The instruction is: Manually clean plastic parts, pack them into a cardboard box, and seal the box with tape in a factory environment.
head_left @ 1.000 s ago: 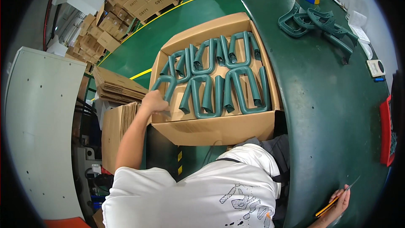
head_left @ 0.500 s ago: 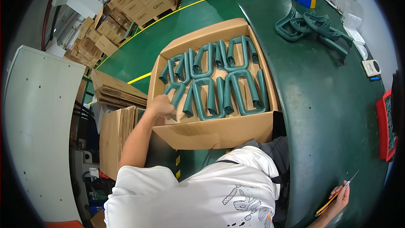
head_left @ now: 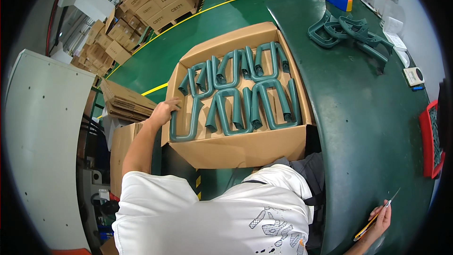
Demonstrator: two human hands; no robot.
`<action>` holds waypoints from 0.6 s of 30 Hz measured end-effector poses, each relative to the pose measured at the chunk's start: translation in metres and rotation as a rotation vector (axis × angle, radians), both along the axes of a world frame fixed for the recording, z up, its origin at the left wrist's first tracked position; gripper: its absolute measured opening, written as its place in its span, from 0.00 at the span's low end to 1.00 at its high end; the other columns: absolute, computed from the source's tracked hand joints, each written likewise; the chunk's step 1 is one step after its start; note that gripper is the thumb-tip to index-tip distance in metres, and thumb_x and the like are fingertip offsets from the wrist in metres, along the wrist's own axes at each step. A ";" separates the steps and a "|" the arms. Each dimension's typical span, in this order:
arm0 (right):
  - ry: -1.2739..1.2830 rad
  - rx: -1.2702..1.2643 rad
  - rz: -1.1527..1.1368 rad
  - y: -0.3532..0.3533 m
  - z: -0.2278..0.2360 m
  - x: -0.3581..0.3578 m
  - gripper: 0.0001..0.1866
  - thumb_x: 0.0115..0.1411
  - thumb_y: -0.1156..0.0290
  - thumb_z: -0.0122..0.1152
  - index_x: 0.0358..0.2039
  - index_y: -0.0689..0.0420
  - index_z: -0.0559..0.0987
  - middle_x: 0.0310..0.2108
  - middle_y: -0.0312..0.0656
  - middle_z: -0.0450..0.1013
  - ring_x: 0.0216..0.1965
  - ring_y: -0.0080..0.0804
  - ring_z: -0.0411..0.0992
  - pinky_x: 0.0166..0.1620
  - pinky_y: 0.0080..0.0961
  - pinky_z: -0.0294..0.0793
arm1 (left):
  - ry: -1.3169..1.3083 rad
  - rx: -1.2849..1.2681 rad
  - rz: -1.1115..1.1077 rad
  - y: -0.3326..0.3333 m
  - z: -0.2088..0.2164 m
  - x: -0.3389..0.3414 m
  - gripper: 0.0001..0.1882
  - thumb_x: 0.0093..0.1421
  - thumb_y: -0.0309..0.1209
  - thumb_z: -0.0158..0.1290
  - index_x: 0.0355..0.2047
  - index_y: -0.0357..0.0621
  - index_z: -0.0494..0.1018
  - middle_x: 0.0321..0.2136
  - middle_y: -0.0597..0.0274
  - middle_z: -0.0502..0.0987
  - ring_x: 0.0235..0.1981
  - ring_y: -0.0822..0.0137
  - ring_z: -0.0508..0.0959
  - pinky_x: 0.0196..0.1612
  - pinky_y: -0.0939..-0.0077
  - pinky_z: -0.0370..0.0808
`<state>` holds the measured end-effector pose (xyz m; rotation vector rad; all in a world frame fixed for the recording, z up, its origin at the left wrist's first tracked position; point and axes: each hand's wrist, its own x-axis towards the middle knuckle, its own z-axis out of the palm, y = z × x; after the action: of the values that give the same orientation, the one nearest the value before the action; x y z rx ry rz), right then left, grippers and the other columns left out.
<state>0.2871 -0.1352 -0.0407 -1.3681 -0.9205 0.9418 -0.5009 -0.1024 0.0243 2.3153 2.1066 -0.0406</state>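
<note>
Hands: left point(head_left: 164, 111) half-curled at green tube point(head_left: 194, 122), hold unclear; right point(head_left: 381, 218) wrapped around yellow-handled blade point(head_left: 362, 233).

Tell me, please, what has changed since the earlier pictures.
The near-left green handle has turned round: its bend, previously farther away, now lies by the near wall of the carton. The left hand has shifted leftward, to the handle's far left end; its grip there is unclear. The right hand holding the yellow-handled tool and the other handles stayed put.
</note>
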 end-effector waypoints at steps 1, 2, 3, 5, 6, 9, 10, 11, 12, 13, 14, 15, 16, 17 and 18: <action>0.005 0.002 0.005 0.000 0.000 -0.003 0.16 0.66 0.68 0.46 0.48 0.66 0.70 0.22 0.34 0.64 0.22 0.16 0.63 0.20 0.10 0.58 | 0.026 0.012 0.009 -0.004 -0.005 0.000 0.17 0.35 0.13 0.50 0.28 0.37 0.78 0.44 0.53 0.76 0.53 0.56 0.70 0.52 0.69 0.71; 0.006 0.004 -0.002 0.000 0.000 -0.005 0.16 0.66 0.68 0.46 0.48 0.66 0.70 0.22 0.34 0.64 0.21 0.16 0.63 0.20 0.10 0.58 | 0.049 0.026 0.014 -0.003 -0.009 0.010 0.17 0.35 0.13 0.50 0.28 0.37 0.78 0.43 0.53 0.76 0.53 0.56 0.71 0.51 0.69 0.71; 0.009 0.003 -0.004 0.000 -0.001 -0.007 0.16 0.66 0.68 0.46 0.49 0.66 0.70 0.21 0.34 0.64 0.21 0.16 0.63 0.20 0.10 0.58 | 0.073 0.038 0.022 -0.003 -0.012 0.018 0.17 0.36 0.13 0.50 0.28 0.37 0.78 0.43 0.53 0.76 0.52 0.55 0.71 0.51 0.69 0.71; 0.011 -0.019 -0.028 -0.001 -0.002 -0.006 0.16 0.65 0.69 0.47 0.49 0.66 0.70 0.21 0.34 0.64 0.21 0.17 0.63 0.20 0.10 0.58 | 0.136 0.264 0.069 0.004 -0.022 0.027 0.13 0.39 0.16 0.48 0.27 0.38 0.76 0.38 0.51 0.77 0.45 0.52 0.75 0.45 0.64 0.74; 0.010 -0.041 -0.054 -0.002 -0.003 -0.003 0.16 0.65 0.69 0.47 0.49 0.66 0.70 0.21 0.34 0.64 0.21 0.17 0.63 0.20 0.10 0.59 | 0.106 0.356 0.152 0.012 -0.023 0.036 0.12 0.40 0.16 0.48 0.27 0.38 0.76 0.37 0.51 0.77 0.42 0.51 0.75 0.43 0.63 0.74; 0.158 -0.104 -0.181 -0.006 0.011 -0.010 0.17 0.62 0.72 0.49 0.50 0.66 0.69 0.21 0.35 0.65 0.21 0.20 0.64 0.22 0.16 0.65 | -0.112 0.521 0.250 0.055 -0.013 0.094 0.11 0.43 0.18 0.47 0.28 0.37 0.74 0.35 0.49 0.77 0.36 0.50 0.77 0.40 0.63 0.74; 0.313 -0.094 -0.138 0.003 0.029 -0.023 0.17 0.62 0.73 0.49 0.50 0.66 0.70 0.21 0.36 0.66 0.22 0.22 0.66 0.23 0.20 0.67 | -0.203 0.588 0.204 0.064 -0.029 0.087 0.12 0.46 0.18 0.47 0.31 0.37 0.75 0.34 0.50 0.78 0.37 0.53 0.77 0.42 0.66 0.73; 0.293 -0.168 -0.259 0.010 0.042 -0.036 0.16 0.62 0.71 0.51 0.49 0.64 0.72 0.23 0.37 0.69 0.23 0.23 0.69 0.24 0.19 0.68 | -0.379 0.596 0.180 0.080 -0.027 0.119 0.13 0.48 0.18 0.46 0.34 0.37 0.76 0.34 0.52 0.78 0.37 0.56 0.77 0.43 0.69 0.73; 0.098 -0.309 -0.152 0.010 0.052 -0.035 0.16 0.61 0.69 0.53 0.47 0.63 0.74 0.25 0.38 0.72 0.23 0.23 0.70 0.25 0.18 0.69 | -0.433 0.597 0.093 0.092 -0.019 0.154 0.12 0.49 0.18 0.46 0.33 0.37 0.76 0.33 0.53 0.78 0.36 0.58 0.77 0.43 0.70 0.73; -0.095 -0.373 -0.030 0.020 0.066 -0.040 0.16 0.62 0.66 0.55 0.48 0.60 0.75 0.26 0.36 0.73 0.22 0.22 0.71 0.25 0.21 0.70 | -0.451 0.640 0.056 0.089 -0.011 0.175 0.12 0.49 0.15 0.45 0.32 0.35 0.76 0.34 0.52 0.78 0.37 0.57 0.78 0.44 0.70 0.73; -0.469 -0.233 0.090 0.018 0.063 -0.031 0.16 0.61 0.65 0.55 0.48 0.57 0.75 0.25 0.38 0.73 0.22 0.28 0.71 0.26 0.26 0.70 | -0.482 0.678 -0.105 0.105 -0.016 0.185 0.12 0.49 0.12 0.44 0.31 0.33 0.75 0.35 0.50 0.78 0.38 0.55 0.78 0.45 0.68 0.72; -0.994 -0.092 0.082 0.015 0.067 -0.025 0.16 0.57 0.65 0.59 0.45 0.55 0.76 0.26 0.42 0.72 0.23 0.36 0.71 0.26 0.32 0.71 | -0.536 0.645 -0.290 0.120 -0.010 0.217 0.12 0.48 0.10 0.44 0.30 0.32 0.74 0.35 0.47 0.78 0.38 0.53 0.77 0.46 0.65 0.72; -1.130 -0.110 0.002 0.008 0.076 -0.025 0.15 0.55 0.67 0.60 0.43 0.55 0.75 0.27 0.43 0.71 0.25 0.39 0.72 0.27 0.33 0.72 | -0.593 0.647 -0.414 0.132 -0.009 0.253 0.11 0.47 0.09 0.43 0.28 0.31 0.72 0.33 0.46 0.77 0.38 0.49 0.77 0.45 0.62 0.73; -1.261 -0.121 -0.058 -0.002 0.083 -0.023 0.14 0.53 0.68 0.62 0.40 0.55 0.75 0.29 0.44 0.70 0.27 0.43 0.72 0.29 0.35 0.73 | -0.712 0.593 -0.540 0.148 -0.014 0.290 0.11 0.46 0.09 0.42 0.27 0.31 0.72 0.32 0.46 0.77 0.38 0.48 0.77 0.44 0.61 0.73; -1.332 -0.214 -0.169 -0.022 0.095 -0.015 0.14 0.51 0.70 0.63 0.39 0.55 0.74 0.30 0.44 0.70 0.28 0.43 0.73 0.29 0.35 0.73 | -0.807 0.541 -0.650 0.154 -0.013 0.321 0.11 0.45 0.09 0.42 0.26 0.31 0.71 0.32 0.46 0.77 0.38 0.48 0.77 0.44 0.61 0.73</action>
<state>0.2721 -0.1569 0.0546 -2.2349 -1.6333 -0.1512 -0.1797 0.0515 0.0113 2.4988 1.0099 1.3285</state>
